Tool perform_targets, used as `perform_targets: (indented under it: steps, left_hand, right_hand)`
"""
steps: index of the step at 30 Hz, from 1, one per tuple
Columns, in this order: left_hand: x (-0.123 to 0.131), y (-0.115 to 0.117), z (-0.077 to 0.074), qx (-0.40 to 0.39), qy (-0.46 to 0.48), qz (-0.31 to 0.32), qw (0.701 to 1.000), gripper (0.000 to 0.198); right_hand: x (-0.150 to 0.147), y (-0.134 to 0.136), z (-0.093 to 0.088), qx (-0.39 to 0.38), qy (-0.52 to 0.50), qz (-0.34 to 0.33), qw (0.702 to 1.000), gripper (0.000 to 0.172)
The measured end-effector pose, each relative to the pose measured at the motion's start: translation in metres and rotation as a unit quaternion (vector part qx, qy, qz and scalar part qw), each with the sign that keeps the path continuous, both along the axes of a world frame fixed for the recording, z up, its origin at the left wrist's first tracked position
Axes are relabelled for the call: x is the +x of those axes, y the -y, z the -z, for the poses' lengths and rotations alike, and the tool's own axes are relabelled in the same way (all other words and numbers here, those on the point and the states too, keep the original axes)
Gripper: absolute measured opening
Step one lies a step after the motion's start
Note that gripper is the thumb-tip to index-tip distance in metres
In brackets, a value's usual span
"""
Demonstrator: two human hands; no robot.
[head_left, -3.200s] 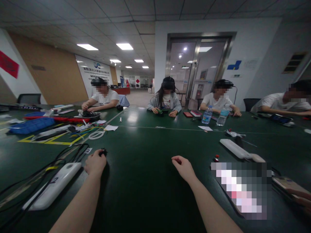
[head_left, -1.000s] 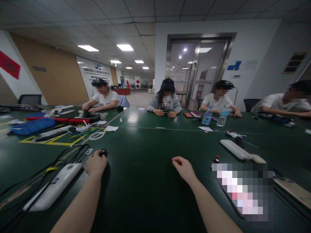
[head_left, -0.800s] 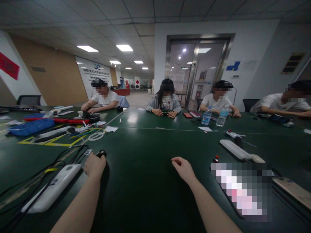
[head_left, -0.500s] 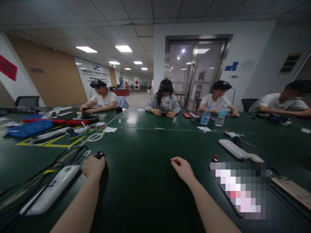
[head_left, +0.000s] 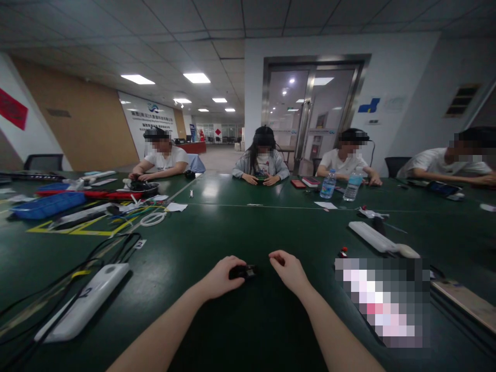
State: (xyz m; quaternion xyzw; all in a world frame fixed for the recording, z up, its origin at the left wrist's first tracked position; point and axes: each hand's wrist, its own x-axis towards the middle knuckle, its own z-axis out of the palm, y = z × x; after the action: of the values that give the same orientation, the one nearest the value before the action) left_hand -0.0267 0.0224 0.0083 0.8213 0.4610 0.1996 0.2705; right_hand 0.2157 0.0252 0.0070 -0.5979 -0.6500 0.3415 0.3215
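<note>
The small black object [head_left: 242,272] is a short, dark piece, and its exact kind is too small to tell. It is held in the fingers of the left hand [head_left: 222,276], and its end sticks out to the right from these fingers. It lies almost flat, pointing across the body, just above the green table [head_left: 217,323]. The right hand [head_left: 289,271] is very near this end, with its fingers loosely curled, but it does not seem to touch the object.
</note>
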Motion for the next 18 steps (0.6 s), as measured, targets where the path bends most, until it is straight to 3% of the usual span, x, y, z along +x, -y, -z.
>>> perform_targets:
  steps: [4, 10, 18]
  left_hand:
    - [0.01, 0.008, -0.004, -0.003, 0.014, 0.016, 1.0, 0.036]
    - [0.004, 0.004, 0.002, 0.018, 0.031, 0.026, 0.999, 0.036]
    - [0.006, 0.004, 0.001, 0.02, 0.036, 0.037, 0.998, 0.036]
  right_hand:
    - [-0.003, 0.006, -0.008, 0.011, 0.01, -0.038, 0.999, 0.027]
    - [-0.015, 0.021, -0.024, 0.028, 0.05, -0.17, 0.984, 0.027]
    - [-0.028, 0.024, -0.021, 0.045, 0.097, -0.176, 0.979, 0.026]
